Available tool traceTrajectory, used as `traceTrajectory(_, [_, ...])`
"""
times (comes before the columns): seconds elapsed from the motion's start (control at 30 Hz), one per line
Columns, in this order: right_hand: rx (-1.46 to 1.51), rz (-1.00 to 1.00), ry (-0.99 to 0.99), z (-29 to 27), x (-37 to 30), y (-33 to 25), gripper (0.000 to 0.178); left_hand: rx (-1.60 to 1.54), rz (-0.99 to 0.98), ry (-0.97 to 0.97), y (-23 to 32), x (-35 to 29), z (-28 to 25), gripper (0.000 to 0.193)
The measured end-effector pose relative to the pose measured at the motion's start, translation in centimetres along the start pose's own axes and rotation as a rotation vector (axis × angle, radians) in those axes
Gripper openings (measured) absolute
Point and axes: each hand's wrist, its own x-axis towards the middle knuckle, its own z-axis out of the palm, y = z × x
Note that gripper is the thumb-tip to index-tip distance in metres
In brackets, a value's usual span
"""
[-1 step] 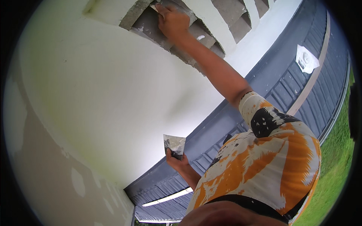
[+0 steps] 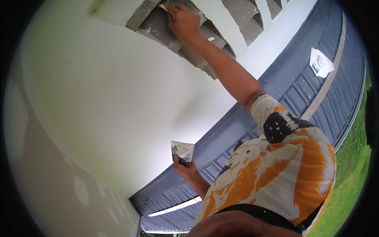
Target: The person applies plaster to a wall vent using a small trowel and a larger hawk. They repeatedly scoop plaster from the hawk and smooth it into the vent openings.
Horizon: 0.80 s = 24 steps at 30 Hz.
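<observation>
My left hand (image 2: 186, 169) is closed round the lower end of a wide putty knife (image 2: 182, 151). Pale paste is smeared over its flat blade, which tapers toward my fingers. My right arm reaches up to a rough-edged opening (image 2: 158, 25) in the white wall (image 2: 130, 94). There my right hand (image 2: 183, 21) is closed, its fingertips at the opening's upper edge. A small pale flat tool (image 2: 162, 6) shows at those fingertips; most of it is hidden. Grey faces inside the opening carry a few white smears.
More slanted openings (image 2: 244, 23) continue to the right along the wall. Below runs a dark grey ribbed tiled roof (image 2: 292, 93), with a long wooden strip (image 2: 321, 93) across it. A white sheet (image 2: 320, 63) with grey paste lies there. Grass (image 2: 351, 170) shows beyond the roof's edge.
My right hand has shifted very slightly to the right at the opening's edge. My left hand and the putty knife stay in place.
</observation>
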Motion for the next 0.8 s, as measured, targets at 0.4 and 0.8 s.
traceTrajectory(0.4, [-0.294, -0.244, -0.297, -2.9, 0.9, 1.9, 0.033, 0.006, -0.040, 0.003, -1.4, 0.2, -0.3, 0.030])
traceTrajectory(0.8, [-0.348, -0.199, -0.326, -3.3, 2.8, 1.5, 0.046, -0.021, -0.089, -0.045, -2.7, 0.7, 0.2, 0.034])
